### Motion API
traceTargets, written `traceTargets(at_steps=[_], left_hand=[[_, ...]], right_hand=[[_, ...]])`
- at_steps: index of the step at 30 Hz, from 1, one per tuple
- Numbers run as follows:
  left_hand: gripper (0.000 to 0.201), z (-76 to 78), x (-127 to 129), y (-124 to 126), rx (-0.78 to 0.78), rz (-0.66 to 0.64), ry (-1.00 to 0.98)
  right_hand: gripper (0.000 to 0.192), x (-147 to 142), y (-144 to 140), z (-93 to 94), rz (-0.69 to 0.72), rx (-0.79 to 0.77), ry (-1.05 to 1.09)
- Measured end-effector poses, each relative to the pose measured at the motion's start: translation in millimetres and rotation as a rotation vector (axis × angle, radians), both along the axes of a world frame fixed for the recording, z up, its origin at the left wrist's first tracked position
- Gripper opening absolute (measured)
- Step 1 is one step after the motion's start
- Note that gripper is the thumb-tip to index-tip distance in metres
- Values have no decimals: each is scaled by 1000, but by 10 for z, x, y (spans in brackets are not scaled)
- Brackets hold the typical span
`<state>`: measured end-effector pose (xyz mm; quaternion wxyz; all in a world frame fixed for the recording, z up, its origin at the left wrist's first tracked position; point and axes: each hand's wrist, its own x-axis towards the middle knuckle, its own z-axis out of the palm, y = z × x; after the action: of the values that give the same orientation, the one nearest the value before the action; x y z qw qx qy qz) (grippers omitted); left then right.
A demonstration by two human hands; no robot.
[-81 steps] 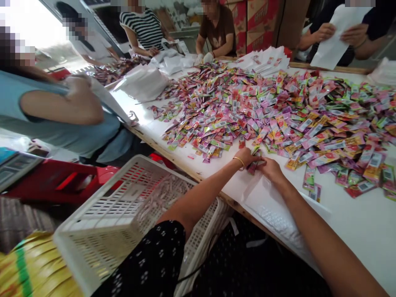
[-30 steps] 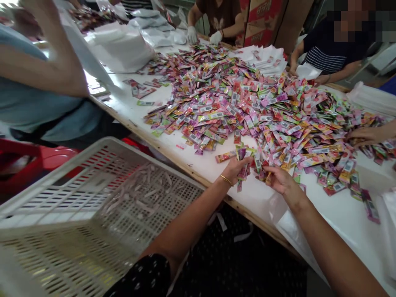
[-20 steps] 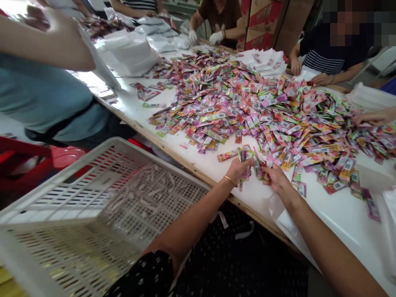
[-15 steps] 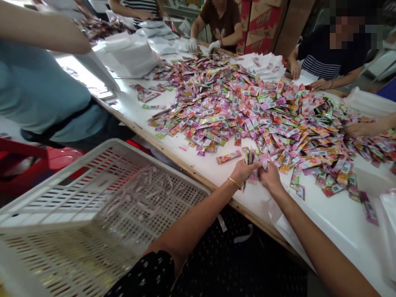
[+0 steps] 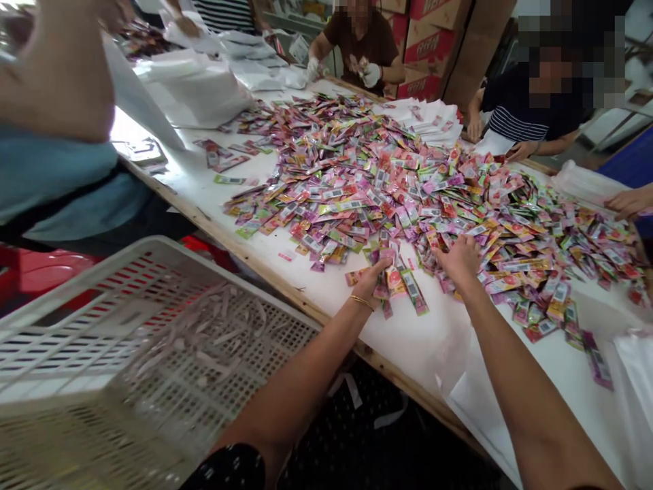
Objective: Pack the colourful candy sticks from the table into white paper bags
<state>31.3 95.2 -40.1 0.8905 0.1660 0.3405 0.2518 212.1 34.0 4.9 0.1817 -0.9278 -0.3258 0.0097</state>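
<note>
A big heap of small colourful sachets [image 5: 408, 184] covers the white table [image 5: 418, 333]. My left hand [image 5: 371, 278], with a gold bracelet at the wrist, rests near the table's front edge and holds a small bunch of sachets [image 5: 395, 282] fanned out on the surface. My right hand [image 5: 462, 258] reaches into the near edge of the heap, palm down with fingers spread over the sachets; nothing is gripped in it that I can see. A clear plastic bag [image 5: 469, 401] lies under my right forearm.
A white slotted plastic crate [image 5: 127, 347] sits low at my left, with paper strips inside. Several other people work around the table. Stacks of white bags [image 5: 204, 88] lie at the far left, and cardboard boxes [image 5: 433, 41] stand behind.
My hands were together over one bunch of sachets; now they are apart. The right hand has moved forward into the heap. The left hand stays with the bunch.
</note>
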Motion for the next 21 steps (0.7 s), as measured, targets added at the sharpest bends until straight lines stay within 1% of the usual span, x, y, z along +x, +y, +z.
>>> traceTargets(at_steps=[1,2,5,7,9,11,14,16,19,21], left_hand=[[14,-3,-13,11,-19,-22,-23],[13,-5,-24,14,-25,-43,-47],[14,-1,-51,3,-25,-100,-89],[16,9,-62,-3,-30,-107,-91],[15,16,-65,-6,-26,-88,-101],[14,23,-53,-20,-17,-88,-110],[18,63,6,-106,26,-137,-123],[28,115,72,-227,91,-141,-158],[41,192,169,-492,190,-138,-208],[43,215,188,-678,215,-141,-186]], right_hand=[[65,61,48,-38,-15,-18,-41],[59,110,82,-84,-17,-9,-9],[28,219,95,-227,-16,117,222],[16,276,34,-275,-67,190,334],[17,305,-79,-257,-107,256,435],[24,281,-235,-181,-113,341,567],[34,102,-498,-54,-44,423,750],[37,-116,-652,-28,5,445,810],[31,-514,-816,-66,30,460,792],[23,-728,-904,-68,55,431,665]])
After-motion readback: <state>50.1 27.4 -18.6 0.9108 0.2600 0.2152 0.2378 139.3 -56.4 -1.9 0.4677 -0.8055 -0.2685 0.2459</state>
